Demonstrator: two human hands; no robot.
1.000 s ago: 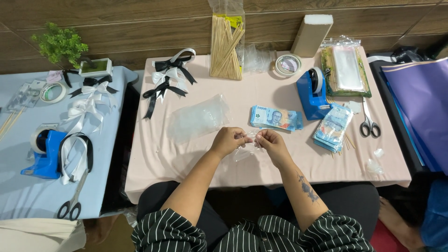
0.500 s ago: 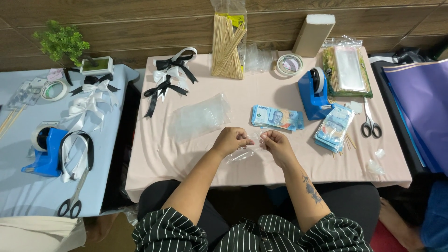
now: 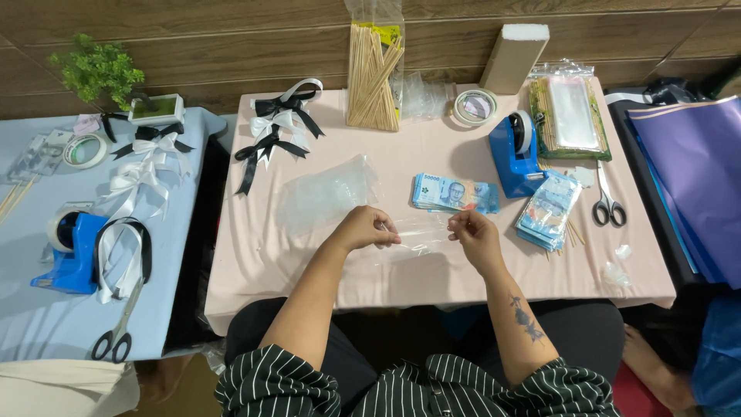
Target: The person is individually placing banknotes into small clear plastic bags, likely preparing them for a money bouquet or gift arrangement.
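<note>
- Our left hand point(image 3: 364, 228): fingers pinched shut on one end of a clear plastic sleeve point(image 3: 421, 229), just above the pink table point(image 3: 255, 262).
- Our right hand point(image 3: 472, 232): fingertips clamped on the sleeve's other end, palm turned inward.
- Change noted: our hands, almost touching a second ago, now sit well apart, the sleeve stretched flat between them.
- Beyond the hands: loose clear sleeves point(image 3: 328, 193); a fanned stack of blue banknotes point(image 3: 454, 193); a second stack point(image 3: 549, 210) beside the blue tape dispenser point(image 3: 515, 154).
- Far edge: a clear bag point(image 3: 374, 69) holding wooden skewers upright; a flat packet point(image 3: 570, 117) of more sleeves.
</note>
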